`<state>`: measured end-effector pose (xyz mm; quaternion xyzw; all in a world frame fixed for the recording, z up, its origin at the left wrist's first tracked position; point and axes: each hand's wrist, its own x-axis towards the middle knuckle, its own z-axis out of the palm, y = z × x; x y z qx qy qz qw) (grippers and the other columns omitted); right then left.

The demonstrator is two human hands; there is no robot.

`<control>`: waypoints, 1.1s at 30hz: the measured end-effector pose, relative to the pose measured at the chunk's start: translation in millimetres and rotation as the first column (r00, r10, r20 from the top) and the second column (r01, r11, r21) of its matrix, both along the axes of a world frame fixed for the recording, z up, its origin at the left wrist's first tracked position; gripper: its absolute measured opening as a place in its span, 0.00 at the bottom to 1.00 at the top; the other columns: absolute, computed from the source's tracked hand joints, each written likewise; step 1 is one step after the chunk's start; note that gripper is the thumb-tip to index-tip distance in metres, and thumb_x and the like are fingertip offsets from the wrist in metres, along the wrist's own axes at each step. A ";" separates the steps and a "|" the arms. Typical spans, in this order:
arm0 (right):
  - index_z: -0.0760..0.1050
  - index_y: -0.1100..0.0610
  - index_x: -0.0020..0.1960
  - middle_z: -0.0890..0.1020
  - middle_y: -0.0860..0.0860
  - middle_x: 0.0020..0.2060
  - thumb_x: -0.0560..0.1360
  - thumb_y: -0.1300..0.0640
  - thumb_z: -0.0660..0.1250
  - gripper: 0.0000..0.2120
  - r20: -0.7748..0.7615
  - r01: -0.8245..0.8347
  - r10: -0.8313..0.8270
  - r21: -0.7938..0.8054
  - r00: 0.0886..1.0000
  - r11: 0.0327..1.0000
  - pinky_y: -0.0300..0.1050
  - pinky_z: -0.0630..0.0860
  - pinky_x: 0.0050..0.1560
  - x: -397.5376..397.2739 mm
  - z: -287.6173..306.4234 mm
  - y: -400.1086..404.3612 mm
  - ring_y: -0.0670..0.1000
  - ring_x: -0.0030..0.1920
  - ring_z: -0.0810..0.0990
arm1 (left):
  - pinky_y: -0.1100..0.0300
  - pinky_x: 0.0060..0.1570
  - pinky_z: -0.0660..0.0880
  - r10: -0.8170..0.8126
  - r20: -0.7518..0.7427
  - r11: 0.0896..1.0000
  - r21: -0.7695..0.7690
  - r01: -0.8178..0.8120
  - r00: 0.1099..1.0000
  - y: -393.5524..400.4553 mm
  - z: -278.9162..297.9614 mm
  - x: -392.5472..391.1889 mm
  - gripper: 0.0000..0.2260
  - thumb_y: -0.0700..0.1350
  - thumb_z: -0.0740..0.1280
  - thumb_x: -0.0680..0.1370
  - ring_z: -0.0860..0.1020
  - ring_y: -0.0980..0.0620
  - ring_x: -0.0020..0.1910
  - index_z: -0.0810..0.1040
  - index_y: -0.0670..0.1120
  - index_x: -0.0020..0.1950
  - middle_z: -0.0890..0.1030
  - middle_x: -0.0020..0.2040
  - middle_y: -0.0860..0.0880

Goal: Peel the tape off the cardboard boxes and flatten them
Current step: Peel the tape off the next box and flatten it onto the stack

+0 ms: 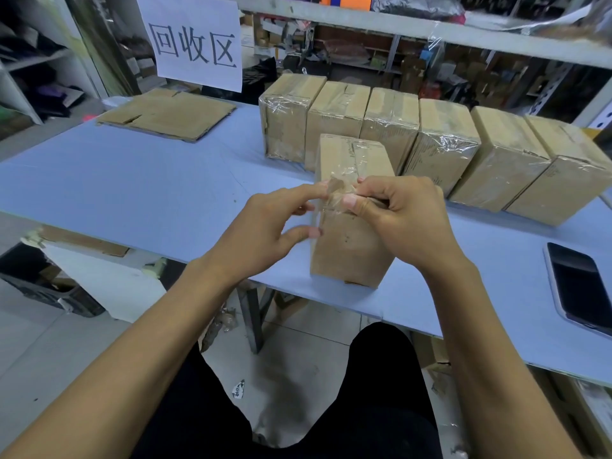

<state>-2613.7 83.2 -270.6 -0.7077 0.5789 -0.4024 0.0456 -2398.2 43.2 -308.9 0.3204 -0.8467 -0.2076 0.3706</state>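
Between your hands: the cardboard box point(347, 226) stands upright at the near edge of the worktop point(132, 193), its top edge level with your fingertips.
Right hand point(400, 217): curled, thumb and fingers pinching a crumpled flap of clear tape point(336, 190) lifted off the box's top front edge.
Left hand point(265, 226): loosely spread; forefinger reaching to the same flap, thumb pressed against the box's left front edge. Whether that forefinger actually pinches the tape, you cannot tell.
Tape, handling: thin, glossy, clingy film, likely to stretch, tear or stick to itself. Take it close to where it leaves the cardboard and pull low along the seam.
Box, handling: light and fairly stiff by the look of it, but easy to tip from the top; steady it with your left hand low on the side while you peel.
Box, looks: plain brown, scuffed, faint print on top, tape running down the top seam.
Beyond your hands: a row of taped boxes point(430, 144), touching side by side.
Far left of your left hand: flattened cardboard point(165, 114) on the worktop.
Right of your right hand: a phone point(579, 286) lying face up.
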 end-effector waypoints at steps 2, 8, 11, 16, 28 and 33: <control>0.84 0.45 0.42 0.85 0.47 0.35 0.72 0.38 0.66 0.14 0.000 0.014 -0.014 -0.001 1.000 1.000 0.54 0.78 0.46 1.3 0.3 0.9 0.53 0.47 0.85 | 0.52 0.63 0.76 0.017 -0.007 1.000 0.010 -0.017 1.000 3.6 -6.1 -1.4 0.32 0.48 0.80 0.70 0.78 0.57 0.62 0.73 0.53 0.72 0.79 0.63 0.60; 0.73 0.36 0.31 0.75 0.37 0.26 0.73 0.41 0.66 0.12 -0.016 0.047 -0.047 -0.005 0.999 0.999 0.46 0.68 0.36 3.6 -1.0 -0.7 0.45 0.31 0.73 | 0.63 0.62 0.75 0.086 -0.184 0.995 0.070 -0.074 0.979 11.2 -12.6 -15.9 0.32 0.42 0.81 0.68 0.80 0.59 0.59 0.76 0.50 0.71 0.83 0.59 0.57; 0.74 0.37 0.33 0.76 0.39 0.26 0.73 0.41 0.66 0.11 -0.034 0.036 -0.036 0.008 0.999 0.999 0.47 0.70 0.38 2.2 0.9 -1.0 0.46 0.33 0.74 | 0.62 0.62 0.76 0.096 -0.178 0.993 0.082 -0.082 0.979 9.3 -9.3 -12.6 0.30 0.41 0.80 0.69 0.81 0.58 0.59 0.77 0.50 0.70 0.84 0.59 0.55; 0.78 0.43 0.34 0.77 0.47 0.27 0.73 0.40 0.66 0.12 -0.052 0.010 -0.009 0.026 0.999 1.000 0.45 0.67 0.38 -2.2 2.7 -2.2 0.48 0.34 0.75 | 0.60 0.56 0.80 0.057 -0.173 0.997 0.057 -0.048 0.983 5.2 -7.1 -11.2 0.25 0.36 0.78 0.70 0.82 0.59 0.57 0.80 0.47 0.66 0.84 0.56 0.57; 0.80 0.59 0.38 0.82 0.60 0.35 0.75 0.45 0.68 0.18 0.226 -0.090 0.077 0.047 0.971 0.995 0.56 0.79 0.53 -19.4 -13.5 1.2 0.47 0.59 0.83 | 0.61 0.52 0.81 0.132 -0.341 0.977 0.204 -0.064 0.931 32.3 -23.2 -12.3 0.22 0.36 0.79 0.70 0.83 0.57 0.52 0.78 0.48 0.61 0.80 0.62 0.54; 0.83 0.62 0.43 0.84 0.52 0.36 0.76 0.51 0.70 0.14 0.347 -0.154 0.123 0.063 0.930 0.986 0.43 0.73 0.46 -28.4 -16.5 3.6 0.36 0.48 0.80 | 0.60 0.52 0.80 0.196 -0.388 0.981 0.094 -0.172 0.901 39.5 -42.6 -39.3 0.06 0.37 0.77 0.72 0.81 0.55 0.54 0.83 0.41 0.47 0.83 0.53 0.50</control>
